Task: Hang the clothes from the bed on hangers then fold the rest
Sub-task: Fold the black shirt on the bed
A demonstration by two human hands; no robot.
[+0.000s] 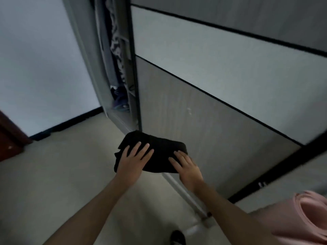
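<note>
A folded black garment (159,147) is held in the air in front of the wardrobe's sliding door (212,112). My left hand (132,161) holds its left part, fingers spread flat on top and the thumb hidden beneath. My right hand (187,167) holds its right front edge the same way. Left of the door, the wardrobe's narrow opening (122,114) shows patterned and grey clothes (115,41) hanging inside and dark items (120,98) piled at the bottom.
The door's floor track (185,191) runs toward me below my right arm. A pink cloth (307,214) lies at the bottom right. My dark shoe (177,237) is on the pale floor. Dark red woodwork (8,138) stands at the far left.
</note>
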